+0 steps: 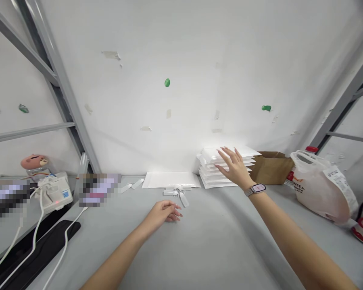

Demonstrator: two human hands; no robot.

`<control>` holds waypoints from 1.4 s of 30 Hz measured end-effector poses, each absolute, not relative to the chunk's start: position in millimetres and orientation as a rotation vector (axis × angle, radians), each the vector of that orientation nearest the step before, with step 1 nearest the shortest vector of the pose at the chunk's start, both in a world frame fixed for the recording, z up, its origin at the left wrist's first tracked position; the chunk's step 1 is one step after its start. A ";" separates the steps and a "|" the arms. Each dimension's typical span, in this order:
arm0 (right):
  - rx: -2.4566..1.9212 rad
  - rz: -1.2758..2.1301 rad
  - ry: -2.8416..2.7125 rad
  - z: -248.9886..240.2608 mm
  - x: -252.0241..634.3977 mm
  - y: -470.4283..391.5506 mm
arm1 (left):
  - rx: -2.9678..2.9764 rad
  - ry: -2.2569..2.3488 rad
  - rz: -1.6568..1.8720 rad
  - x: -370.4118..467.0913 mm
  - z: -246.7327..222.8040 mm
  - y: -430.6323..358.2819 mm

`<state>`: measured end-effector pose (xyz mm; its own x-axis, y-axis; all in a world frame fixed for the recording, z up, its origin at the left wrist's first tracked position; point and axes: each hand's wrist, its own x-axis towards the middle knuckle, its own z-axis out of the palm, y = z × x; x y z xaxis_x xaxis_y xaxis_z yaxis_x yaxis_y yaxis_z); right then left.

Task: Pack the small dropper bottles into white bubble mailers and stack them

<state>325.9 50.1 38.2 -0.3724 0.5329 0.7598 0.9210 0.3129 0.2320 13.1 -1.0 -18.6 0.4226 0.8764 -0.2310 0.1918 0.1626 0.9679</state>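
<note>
My left hand (165,212) hovers low over the grey table, fingers loosely bent with the tips apart and nothing visible in it. Just beyond its fingertips lie several small white tag-like pieces (184,199) with thin loops. Raised in front of a stack of white envelopes or flat packets (208,174), my right hand (234,167) has its fingers spread and holds nothing. Whether it touches the top of the stack, I cannot tell. A watch (255,189) is on my right wrist. One flat white packet (169,180) lies against the wall, left of the stack.
A brown cardboard box (272,168) and a white plastic bag (319,189) stand at the right. On the left are a blurred phone-like object (98,189), a power strip (56,193), white cables (65,237) and a black tray-like strip (53,245). Metal posts (63,88) frame the wall.
</note>
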 end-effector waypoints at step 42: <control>-1.402 -0.577 -2.053 9.1 215.0 58.0 | 2.170 2.316 0.726 -90.6 -68.0 86.4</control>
